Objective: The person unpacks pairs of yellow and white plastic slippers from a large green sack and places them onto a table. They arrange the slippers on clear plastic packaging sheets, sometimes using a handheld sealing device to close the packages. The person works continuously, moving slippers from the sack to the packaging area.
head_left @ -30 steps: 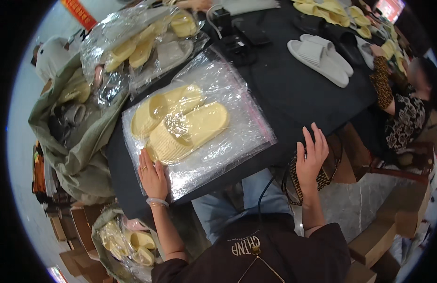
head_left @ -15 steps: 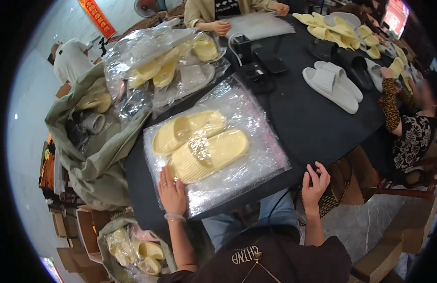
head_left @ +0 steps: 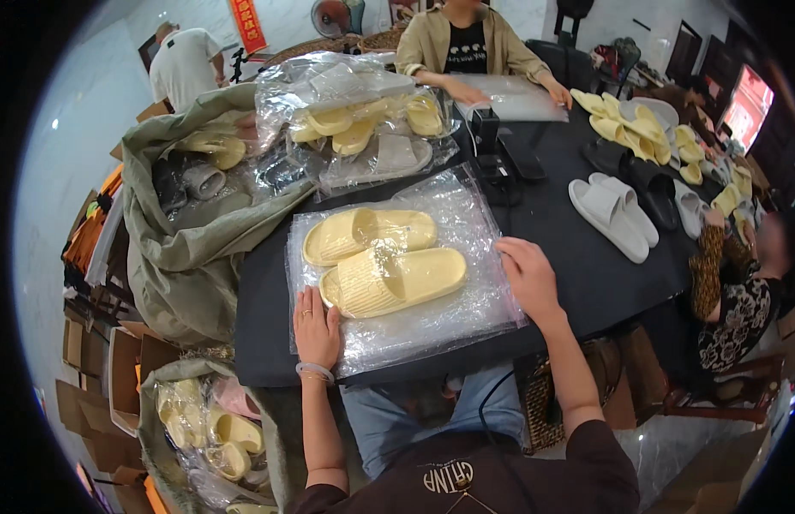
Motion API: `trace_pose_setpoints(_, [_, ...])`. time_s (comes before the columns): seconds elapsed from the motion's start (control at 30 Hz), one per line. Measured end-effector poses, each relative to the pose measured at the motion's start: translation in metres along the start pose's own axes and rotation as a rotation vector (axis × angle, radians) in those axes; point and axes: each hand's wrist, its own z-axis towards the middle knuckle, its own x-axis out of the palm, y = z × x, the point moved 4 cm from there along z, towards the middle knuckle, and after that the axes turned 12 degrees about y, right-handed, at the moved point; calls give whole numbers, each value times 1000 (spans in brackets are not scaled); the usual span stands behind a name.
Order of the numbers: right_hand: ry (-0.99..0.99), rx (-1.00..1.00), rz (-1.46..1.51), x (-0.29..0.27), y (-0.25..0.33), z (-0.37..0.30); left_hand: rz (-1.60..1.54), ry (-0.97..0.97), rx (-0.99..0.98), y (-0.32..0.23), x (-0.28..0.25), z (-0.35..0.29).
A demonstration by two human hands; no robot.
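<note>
"Two hands are now at the clear bag (head_left: 406, 338). Which of them changed?"

"Your right hand (head_left: 530, 278). Half a second ago it was raised off the table's near edge, apart from the bag; now it is at the bag's right edge, fingers bent. Whether they pinch the film or only touch it, I cannot tell."

"And your left hand (head_left: 317, 334)?"

"Unchanged: laid flat, fingers extended, at the bag's lower-left edge. As I judge it, you now have the bag attended from both sides rather than one."

"Contents?"

"One yellow pair of slippers (head_left: 367, 287), centre of the frame, apparently inside the bag, straps toward the left."

"Surroundings?"

"The black table (head_left: 607, 295) beneath. Grey slippers (head_left: 599, 206) right of centre, well apart from your hands. Bagged slippers (head_left: 354, 133) heaped above and left, next to a green sack (head_left: 187, 274). Your view has also lifted: the co-worker in the tan jacket (head_left: 517, 56), top of the frame, shows more fully, both hands at a stack of clear film (head_left: 522, 94)."
</note>
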Motion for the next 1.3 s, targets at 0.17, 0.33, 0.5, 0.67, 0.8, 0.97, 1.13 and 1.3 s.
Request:
trace_pose_setpoints(0.17, [603,-407,24,72,-3,64,-18,1,-19,-4,-2,-1])
trace_pose_setpoints(0.33, [819,-390,116,127,29,82,26,-15,-18,4,3,-1])
trace_pose_setpoints(0.5, [840,-263,-171,102,23,86,34,-17,-12,-1,0,-3])
trace_pose_setpoints(0.67, [905,-45,94,78,-32,74,35,-33,-5,0,2,-2])
trace_pose_setpoints(0.8, [1015,-9,125,73,-47,69,46,-24,-15,1,3,-3])
trace_pose_setpoints(0.97, [1092,-130,218,60,-53,67,32,-31,-1,3,4,-2])
trace_pose_setpoints(1.13, [1134,-158,-137,42,-69,64,43,-31,-5,6,7,-1])
trace_pose_setpoints(1.3, [1026,-255,-282,8,-66,57,59,-33,-3,7,8,0])
